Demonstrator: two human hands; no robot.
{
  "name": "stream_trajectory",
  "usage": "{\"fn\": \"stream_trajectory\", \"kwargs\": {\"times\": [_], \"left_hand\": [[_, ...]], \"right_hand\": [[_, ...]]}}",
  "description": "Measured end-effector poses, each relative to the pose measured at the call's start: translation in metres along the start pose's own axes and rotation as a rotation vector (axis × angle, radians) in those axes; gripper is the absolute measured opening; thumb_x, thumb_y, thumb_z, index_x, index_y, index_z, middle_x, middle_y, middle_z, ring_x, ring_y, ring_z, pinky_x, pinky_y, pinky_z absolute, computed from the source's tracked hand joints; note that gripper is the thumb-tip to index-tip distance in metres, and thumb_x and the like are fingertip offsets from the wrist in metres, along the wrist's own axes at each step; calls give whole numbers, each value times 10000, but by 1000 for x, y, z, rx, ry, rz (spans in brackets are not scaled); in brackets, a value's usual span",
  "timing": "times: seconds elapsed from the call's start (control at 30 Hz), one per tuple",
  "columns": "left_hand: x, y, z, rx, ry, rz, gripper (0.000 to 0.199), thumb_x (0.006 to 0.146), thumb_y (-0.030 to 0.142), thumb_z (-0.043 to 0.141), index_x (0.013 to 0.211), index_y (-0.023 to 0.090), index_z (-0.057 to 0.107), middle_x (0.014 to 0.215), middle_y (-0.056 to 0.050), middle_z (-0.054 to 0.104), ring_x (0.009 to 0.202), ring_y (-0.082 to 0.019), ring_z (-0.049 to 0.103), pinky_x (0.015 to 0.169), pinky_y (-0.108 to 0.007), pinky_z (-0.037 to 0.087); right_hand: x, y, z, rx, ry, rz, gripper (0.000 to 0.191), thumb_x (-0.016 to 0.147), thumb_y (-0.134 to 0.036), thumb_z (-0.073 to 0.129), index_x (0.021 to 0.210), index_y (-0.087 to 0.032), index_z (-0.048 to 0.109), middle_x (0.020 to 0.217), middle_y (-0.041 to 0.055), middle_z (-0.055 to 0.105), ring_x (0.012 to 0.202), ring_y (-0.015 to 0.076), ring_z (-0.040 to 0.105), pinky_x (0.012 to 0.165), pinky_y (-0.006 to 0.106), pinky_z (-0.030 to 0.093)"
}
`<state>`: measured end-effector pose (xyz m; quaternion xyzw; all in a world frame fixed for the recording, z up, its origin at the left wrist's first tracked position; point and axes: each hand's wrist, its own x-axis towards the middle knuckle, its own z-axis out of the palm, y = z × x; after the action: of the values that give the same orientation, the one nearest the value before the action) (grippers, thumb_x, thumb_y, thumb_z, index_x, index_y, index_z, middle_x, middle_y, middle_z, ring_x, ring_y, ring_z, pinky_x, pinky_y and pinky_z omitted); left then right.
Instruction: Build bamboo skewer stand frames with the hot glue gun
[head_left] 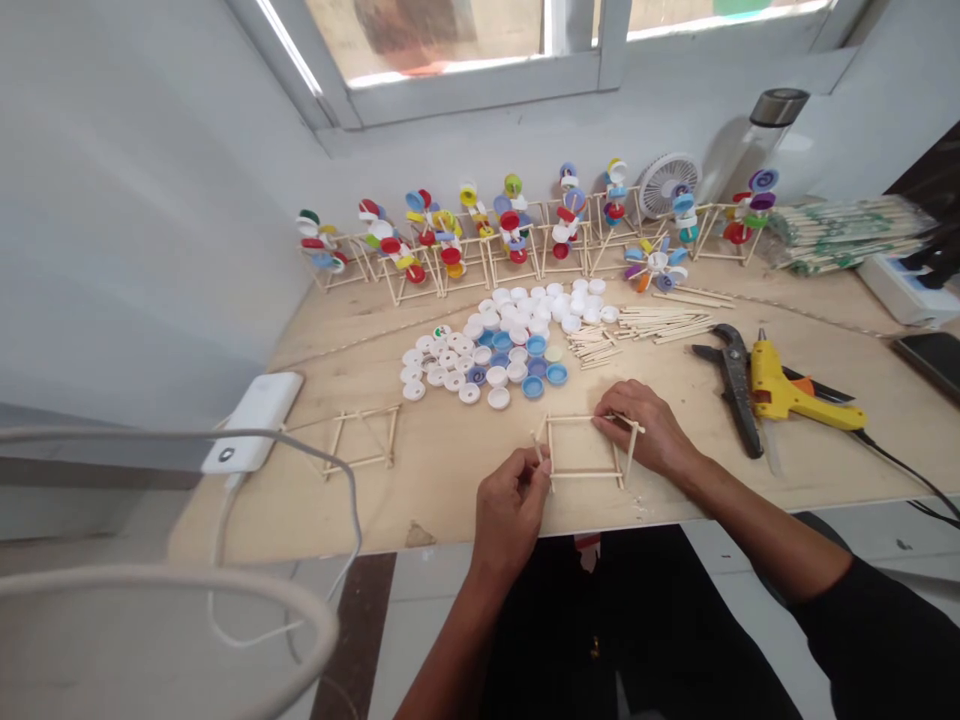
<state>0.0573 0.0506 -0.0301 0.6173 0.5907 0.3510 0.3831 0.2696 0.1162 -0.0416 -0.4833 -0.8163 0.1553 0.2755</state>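
A stick frame (586, 472) of thin wooden rods lies on the wooden table (450, 500) near its front edge. At its left side, my left hand (516, 492) pinches a short upright stick between thumb and fingers. My right hand (646, 425) is closed at the frame's back right corner, with its fingers on the rods. A second stick frame (358, 462) lies to the left. Behind my hands is a pile of white and blue bottle caps (496, 375), with loose sticks (664, 323) to its right.
Several stick stands with colourful cap wheels (514, 235) line the wall. At the right are black cutters (739, 390), a yellow glue gun (787, 390) and its cable. A white power bank (255, 422) with a cable lies left; a bottle (761, 145) and small fan (670, 187) stand behind.
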Motion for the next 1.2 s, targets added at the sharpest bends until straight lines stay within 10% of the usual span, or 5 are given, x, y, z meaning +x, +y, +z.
{"fn": "stream_trajectory", "kwargs": {"times": [1.2], "left_hand": [[0, -3, 1, -143, -7, -73, 208, 796, 321, 595, 904, 158, 665, 800, -21, 692, 688, -132, 595, 638, -224, 453]], "right_hand": [[0, 11, 1, 110, -8, 3, 63, 808, -157, 581, 782, -201, 617, 811, 46, 619, 794, 191, 550, 728, 336, 430]]}}
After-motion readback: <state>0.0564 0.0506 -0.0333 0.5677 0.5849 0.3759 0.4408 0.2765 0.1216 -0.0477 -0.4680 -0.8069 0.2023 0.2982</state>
